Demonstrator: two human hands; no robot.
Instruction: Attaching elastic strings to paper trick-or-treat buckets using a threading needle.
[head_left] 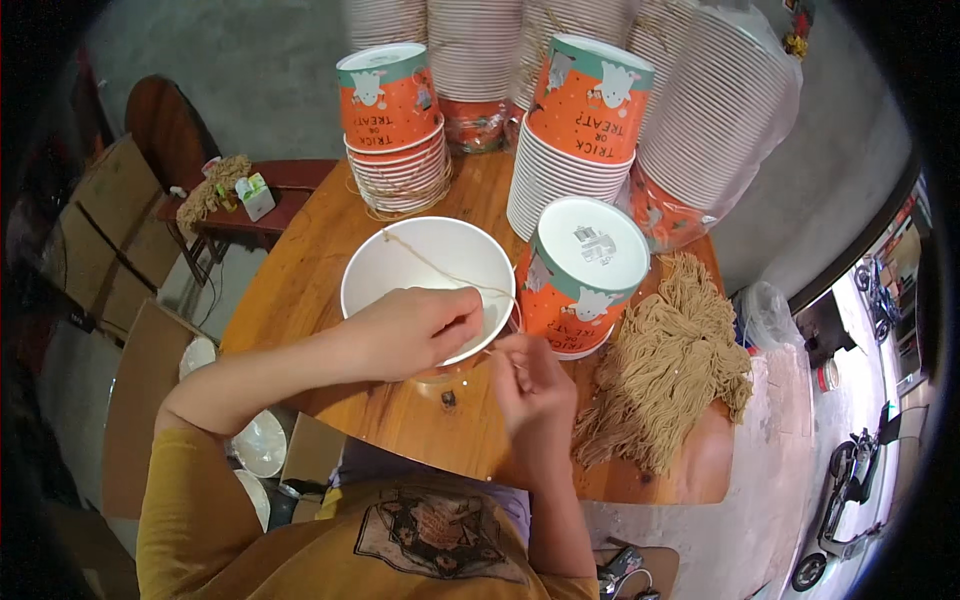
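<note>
A white paper bucket (400, 268) with an orange outside stands open in front of me on the round wooden table (300, 280). A thin tan string (440, 268) stretches across its mouth. My left hand (415, 328) rests over the bucket's near rim and pinches the string. My right hand (530, 385) is just below the rim on the right, fingers closed on the string's other end. A big bundle of tan strings (665, 365) lies on the table to the right of my right hand.
Upside-down stacks of orange paper buckets (390, 100) (585, 105) crowd the table's far side, one tipped stack (580, 275) beside my bucket. More white stacks (715, 110) stand behind. A dark red chair (280, 195) with string and a small box sits left. Cardboard sheets (140, 400) lie below left.
</note>
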